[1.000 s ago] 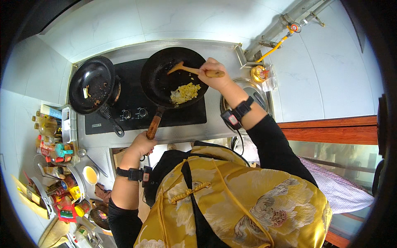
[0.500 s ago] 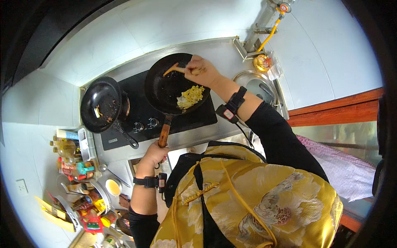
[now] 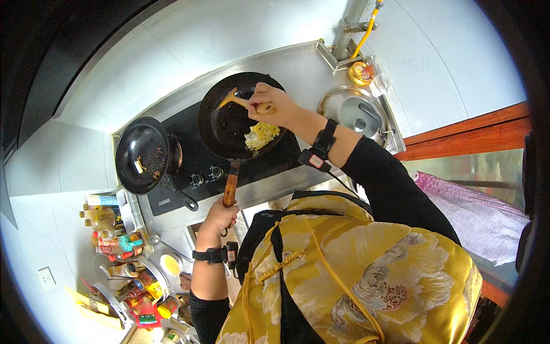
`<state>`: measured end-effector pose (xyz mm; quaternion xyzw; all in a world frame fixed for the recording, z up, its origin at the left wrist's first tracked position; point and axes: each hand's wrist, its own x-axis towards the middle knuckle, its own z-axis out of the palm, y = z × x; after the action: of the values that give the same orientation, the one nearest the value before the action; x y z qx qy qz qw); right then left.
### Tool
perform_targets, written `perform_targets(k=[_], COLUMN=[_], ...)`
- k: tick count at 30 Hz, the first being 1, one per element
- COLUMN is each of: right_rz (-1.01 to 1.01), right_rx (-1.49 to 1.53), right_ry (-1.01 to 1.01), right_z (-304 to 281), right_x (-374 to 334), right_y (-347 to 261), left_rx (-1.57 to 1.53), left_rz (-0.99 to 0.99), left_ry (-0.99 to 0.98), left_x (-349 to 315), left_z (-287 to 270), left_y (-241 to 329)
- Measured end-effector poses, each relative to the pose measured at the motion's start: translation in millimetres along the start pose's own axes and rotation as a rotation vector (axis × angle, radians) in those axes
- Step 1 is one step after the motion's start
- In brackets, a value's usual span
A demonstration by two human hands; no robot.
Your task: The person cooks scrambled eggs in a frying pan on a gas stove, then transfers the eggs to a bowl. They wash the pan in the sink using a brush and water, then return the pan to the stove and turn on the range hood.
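Two pans (image 3: 223, 126); left grip (image 3: 221, 217): one handle (image 3: 231, 186); right grip (image 3: 270, 105): one spatula (image 3: 231, 98).

Yellow crumbled food (image 3: 262, 136) in round black wok (image 3: 217, 129)
Left hand (image 3: 221, 216) grips its brown wooden handle (image 3: 230, 190), right hand (image 3: 273, 105) a tan wooden spatula (image 3: 231, 98).

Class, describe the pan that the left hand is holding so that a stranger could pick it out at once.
Find the black cooktop. Towards its right end sits a dark pan with yellow food in it. The left hand grips its brown wooden handle, which sets it apart from the other pan to its left, which has a black handle.
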<state>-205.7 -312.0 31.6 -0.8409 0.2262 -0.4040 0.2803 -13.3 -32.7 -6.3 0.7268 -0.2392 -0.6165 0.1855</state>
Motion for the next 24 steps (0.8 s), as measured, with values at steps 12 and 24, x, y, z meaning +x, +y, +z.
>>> perform_targets(k=[12,24], right_rz=[0.073,0.31], right_rx=[-0.011,-0.078], right_ry=[-0.176,-0.224], right_z=[-72.7,-97.1], right_x=[-17.1,-3.0], right_y=[-29.8,-36.8], left_rx=[0.06,0.048], left_rz=[0.002,0.032], left_ry=[0.036,0.019], left_x=[-1.8,1.1], left_z=[1.7,0.9], left_y=[2.5,-0.3])
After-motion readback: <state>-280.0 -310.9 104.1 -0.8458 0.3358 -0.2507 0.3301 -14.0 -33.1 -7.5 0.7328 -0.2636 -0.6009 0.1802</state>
